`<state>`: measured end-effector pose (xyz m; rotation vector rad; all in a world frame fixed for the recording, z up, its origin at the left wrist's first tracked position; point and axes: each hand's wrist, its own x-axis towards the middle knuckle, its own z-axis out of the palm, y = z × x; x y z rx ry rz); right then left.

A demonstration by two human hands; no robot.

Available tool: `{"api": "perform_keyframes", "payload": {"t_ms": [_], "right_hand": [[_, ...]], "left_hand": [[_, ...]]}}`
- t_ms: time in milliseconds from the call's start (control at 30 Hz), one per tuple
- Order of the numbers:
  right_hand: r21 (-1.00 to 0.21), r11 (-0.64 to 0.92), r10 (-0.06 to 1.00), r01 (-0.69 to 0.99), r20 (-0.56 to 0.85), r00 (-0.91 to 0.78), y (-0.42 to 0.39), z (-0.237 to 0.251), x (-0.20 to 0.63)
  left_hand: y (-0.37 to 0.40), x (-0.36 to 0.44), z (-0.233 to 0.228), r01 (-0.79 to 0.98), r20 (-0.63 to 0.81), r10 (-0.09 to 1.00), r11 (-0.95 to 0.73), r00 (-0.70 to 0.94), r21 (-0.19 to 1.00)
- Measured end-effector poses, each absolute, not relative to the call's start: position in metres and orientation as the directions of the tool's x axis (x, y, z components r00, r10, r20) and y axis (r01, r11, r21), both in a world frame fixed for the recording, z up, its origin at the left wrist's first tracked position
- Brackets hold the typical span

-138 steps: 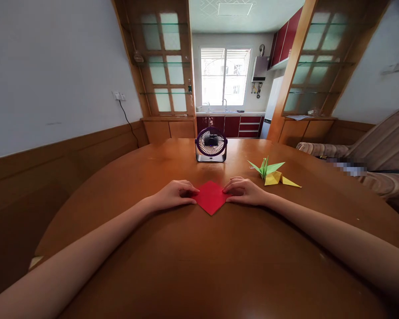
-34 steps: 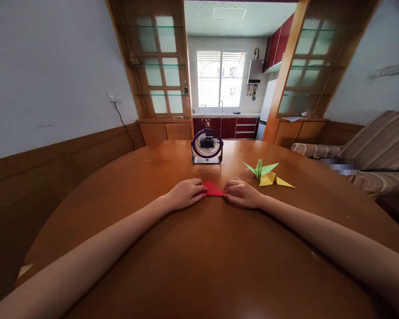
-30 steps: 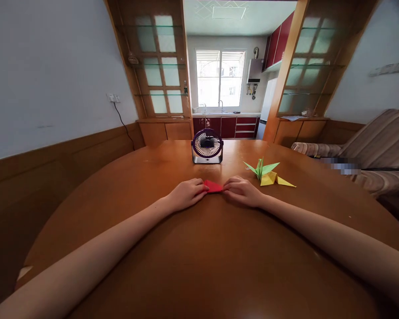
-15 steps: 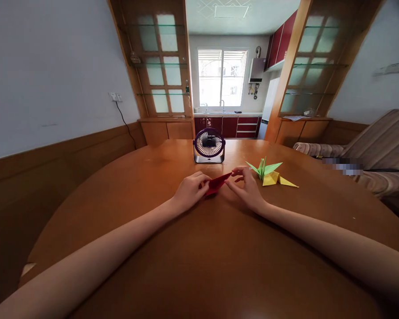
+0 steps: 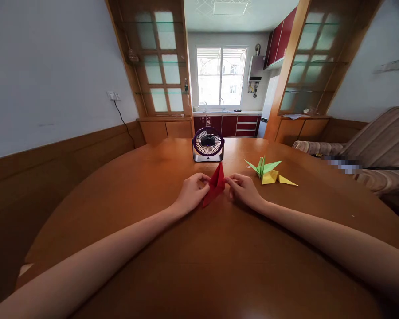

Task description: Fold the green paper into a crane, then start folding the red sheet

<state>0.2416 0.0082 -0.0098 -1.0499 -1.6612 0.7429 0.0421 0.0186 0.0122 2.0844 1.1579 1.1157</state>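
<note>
A folded piece of red origami paper [image 5: 216,188] stands between my two hands above the table, one point upward and another slanting down to the lower left. My left hand [image 5: 193,190] pinches its left side between thumb and fingers. On the other side, my right hand [image 5: 244,188] has thumb and forefinger closed on its right edge, the other fingers curled. Right of my right hand sit a green paper crane [image 5: 262,167] with its wings spread and a yellow folded paper piece [image 5: 275,178] with a long pointed end.
A small purple desk fan [image 5: 208,144] stands just beyond the red paper on the round wooden table [image 5: 199,261]. A striped armchair [image 5: 382,150] is at the right, past the table edge. A black cord [image 5: 121,116] hangs from a wall socket at the left.
The red paper has turned from lying slanted toward the right to pointing upward, with its folds now facing me. My right thumb and forefinger have closed on its right edge.
</note>
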Motion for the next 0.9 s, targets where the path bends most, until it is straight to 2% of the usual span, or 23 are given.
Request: {"api": "perform_keyframes", "payload": {"t_ms": [67, 300, 433, 667, 767, 900], "right_hand": [[-0.860, 0.404, 0.914, 0.311, 0.391, -0.106, 0.008, -0.009, 0.242], [-0.760, 0.462, 0.860, 0.457, 0.509, -0.023, 0.013, -0.007, 0.248], [-0.705, 0.461, 0.855, 0.540, 0.515, -0.057, 0.012, -0.005, 0.249], [-0.522, 0.496, 0.796, 0.694, 0.593, -0.122, 0.010, -0.006, 0.251], [-0.512, 0.524, 0.781, 0.681, 0.607, -0.144, 0.010, -0.006, 0.252], [-0.557, 0.600, 0.775, 0.574, 0.581, -0.246, 0.009, -0.006, 0.252]], "left_hand": [[0.019, 0.042, 0.012, 0.447, 0.411, 0.858, -0.512, 0.308, 0.734], [0.017, 0.043, 0.012, 0.452, 0.398, 0.863, -0.503, 0.312, 0.736], [0.015, 0.044, 0.011, 0.424, 0.398, 0.858, -0.508, 0.324, 0.750], [0.015, 0.045, 0.012, 0.397, 0.376, 0.870, -0.482, 0.318, 0.781], [0.015, 0.045, 0.011, 0.399, 0.366, 0.873, -0.477, 0.323, 0.783], [0.013, 0.045, 0.009, 0.383, 0.383, 0.860, -0.497, 0.337, 0.779]]}}
